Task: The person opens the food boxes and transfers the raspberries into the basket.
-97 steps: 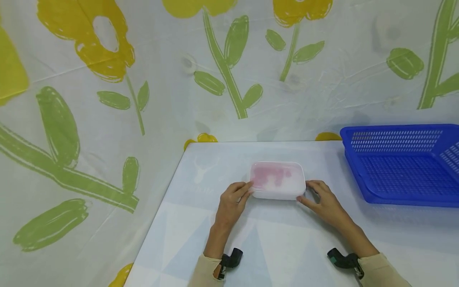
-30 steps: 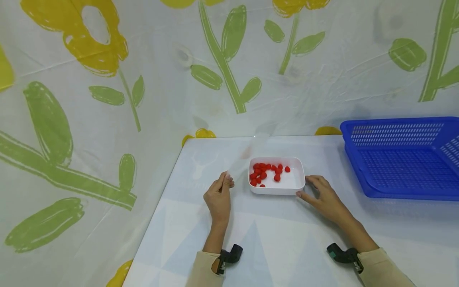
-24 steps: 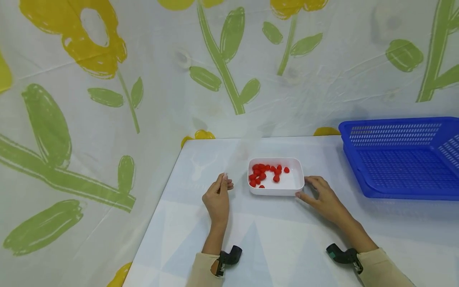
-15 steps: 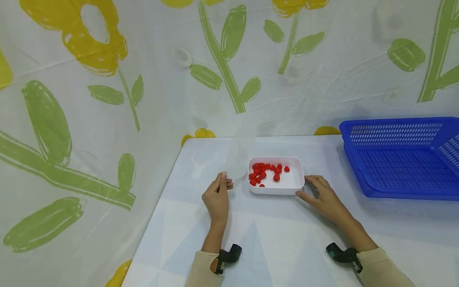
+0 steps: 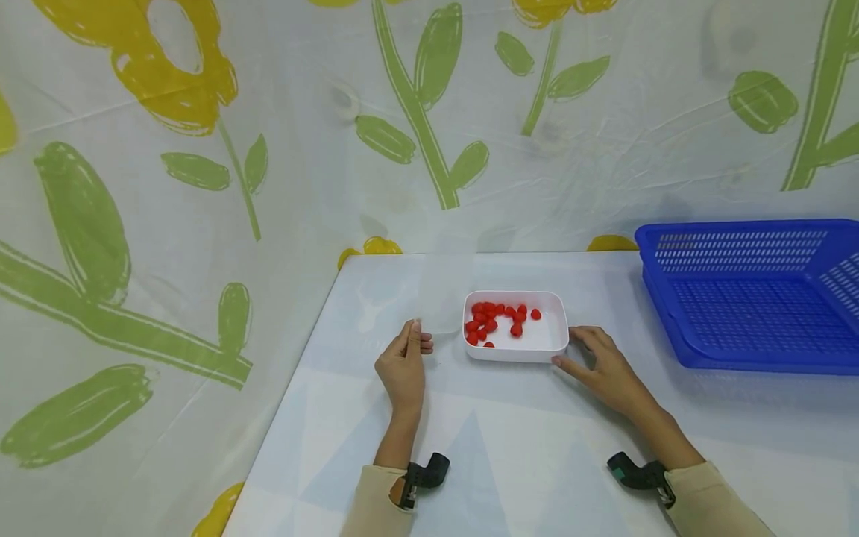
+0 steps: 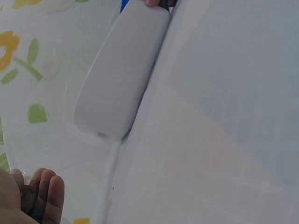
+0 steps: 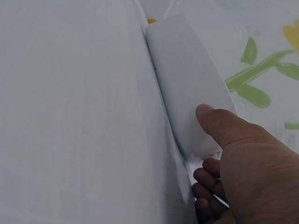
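Note:
A white plastic food container sits on the table with several small red berry-like pieces inside, mostly toward its left end. My right hand holds its right end, the thumb on the front wall and the fingers around the side; the right wrist view shows the thumb lying on the white wall. Left of the container, my left hand pinches a clear lid between thumb and fingers. The lid is tilted up and hard to make out against the background. In the left wrist view, several fingers are curled.
A blue perforated basket stands on the right of the table. A flower-printed sheet hangs behind the table and along its left side.
The lid has come off the container, showing the red pieces, and my left hand has carried it left and turned it up. My right hand has stayed at the container's right end.

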`<state>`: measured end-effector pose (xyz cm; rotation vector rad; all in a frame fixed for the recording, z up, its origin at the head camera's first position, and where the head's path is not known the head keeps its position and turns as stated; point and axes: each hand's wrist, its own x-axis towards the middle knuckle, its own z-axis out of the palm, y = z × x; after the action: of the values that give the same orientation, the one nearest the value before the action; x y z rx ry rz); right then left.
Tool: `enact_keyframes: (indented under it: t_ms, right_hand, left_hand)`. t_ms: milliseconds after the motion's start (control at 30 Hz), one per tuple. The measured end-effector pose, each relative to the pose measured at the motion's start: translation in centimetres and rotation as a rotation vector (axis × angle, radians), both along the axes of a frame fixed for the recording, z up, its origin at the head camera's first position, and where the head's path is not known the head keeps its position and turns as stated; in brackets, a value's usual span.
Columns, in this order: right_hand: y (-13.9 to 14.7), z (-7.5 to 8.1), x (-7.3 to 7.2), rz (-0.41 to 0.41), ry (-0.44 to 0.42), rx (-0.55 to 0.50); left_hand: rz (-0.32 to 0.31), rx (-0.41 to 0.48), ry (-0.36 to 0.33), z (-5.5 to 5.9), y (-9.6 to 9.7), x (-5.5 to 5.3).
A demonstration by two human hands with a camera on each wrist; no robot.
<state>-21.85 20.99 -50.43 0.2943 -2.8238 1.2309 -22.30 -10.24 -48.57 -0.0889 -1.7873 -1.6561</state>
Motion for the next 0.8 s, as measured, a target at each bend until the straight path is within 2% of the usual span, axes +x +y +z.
enact_keyframes:
  t_ms: [133, 267, 367, 800]
  right_hand:
    - [0.0, -0.1, 0.0, 0.003, 0.013, -0.002]
    - [0.1, -0.1, -0.1, 0.002, 0.014, -0.001]
    - [0.1, -0.1, -0.1, 0.007, 0.026, -0.012]
    - [0.1, -0.2, -0.1, 0.008, 0.016, -0.012]
  left_hand:
    - [-0.003, 0.005, -0.007, -0.6, -0.2, -0.4]
    - [-0.024, 0.006, -0.013, 0.8, -0.2, 0.4]
    - [-0.020, 0.008, -0.027, 1.2, -0.2, 0.7]
    - [-0.024, 0.011, -0.047, 0.9, -0.4, 0.4]
